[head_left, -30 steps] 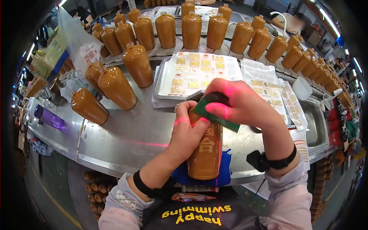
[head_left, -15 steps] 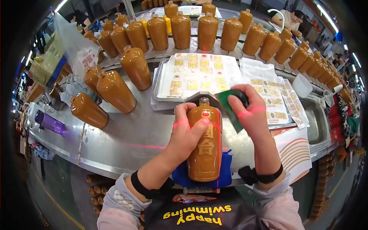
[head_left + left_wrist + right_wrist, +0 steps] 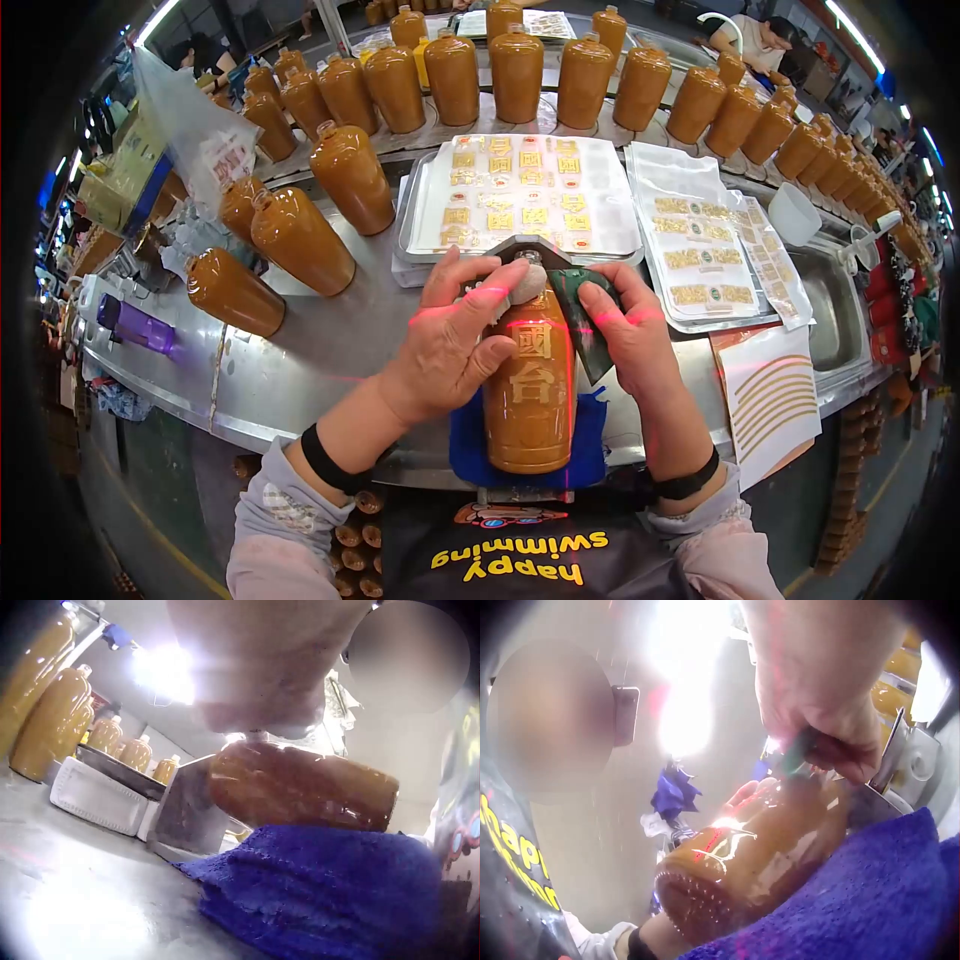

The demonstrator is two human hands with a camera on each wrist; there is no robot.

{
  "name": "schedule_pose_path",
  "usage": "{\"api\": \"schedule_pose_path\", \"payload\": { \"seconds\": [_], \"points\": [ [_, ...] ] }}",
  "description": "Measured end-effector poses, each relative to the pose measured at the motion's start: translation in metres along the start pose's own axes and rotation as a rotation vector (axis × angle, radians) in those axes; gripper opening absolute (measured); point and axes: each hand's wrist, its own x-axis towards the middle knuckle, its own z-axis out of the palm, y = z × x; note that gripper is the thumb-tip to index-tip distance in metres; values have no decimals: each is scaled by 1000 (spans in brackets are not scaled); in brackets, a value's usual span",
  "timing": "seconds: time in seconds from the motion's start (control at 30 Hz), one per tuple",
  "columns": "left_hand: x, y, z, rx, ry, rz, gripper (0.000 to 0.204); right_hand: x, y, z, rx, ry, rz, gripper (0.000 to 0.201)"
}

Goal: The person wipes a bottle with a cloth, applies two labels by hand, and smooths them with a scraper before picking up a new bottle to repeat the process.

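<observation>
A glossy brown bottle [image 3: 530, 430] with gold characters lies on a blue towel [image 3: 592, 430] in front of the person, its neck toward a grey metal rest [image 3: 520, 242]. The left hand [image 3: 450, 335] is over its upper left side and holds a greyish-white wad [image 3: 528, 284] against the shoulder under its fingers. A flat green scraper [image 3: 578, 320] is pinched between thumb and fingers of the right hand [image 3: 640, 335], close along the bottle's right shoulder. In the right wrist view, the bottle [image 3: 765, 855] shows its base; that hand partly hides the scraper.
Behind the rest, a tray [image 3: 408, 235] bears a sheet of gold decals [image 3: 530, 190]. More decal sheets [image 3: 700, 255] lie to its right, near a sink [image 3: 835, 310]. Several brown bottles [image 3: 345, 180] stand at left and along the back. A purple bottle [image 3: 135, 325] lies far left.
The left hand has let go of its grip round the bottle and now holds a greyish-white wad at the shoulder. The right hand swung right, then came back to the bottle with the scraper.
</observation>
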Motion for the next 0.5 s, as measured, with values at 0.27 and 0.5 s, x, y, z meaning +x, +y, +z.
{"api": "schedule_pose_path", "payload": {
  "seconds": [0.27, 0.5],
  "points": [
    [1, 9, -8, 169, -77, 153, 54, 4, -10, -9, -220, -4, -67, 26],
    [-26, 19, -1, 92, 117, -43, 54, 16, -53, 6, -611, -48, -456, 22]
  ]
}}
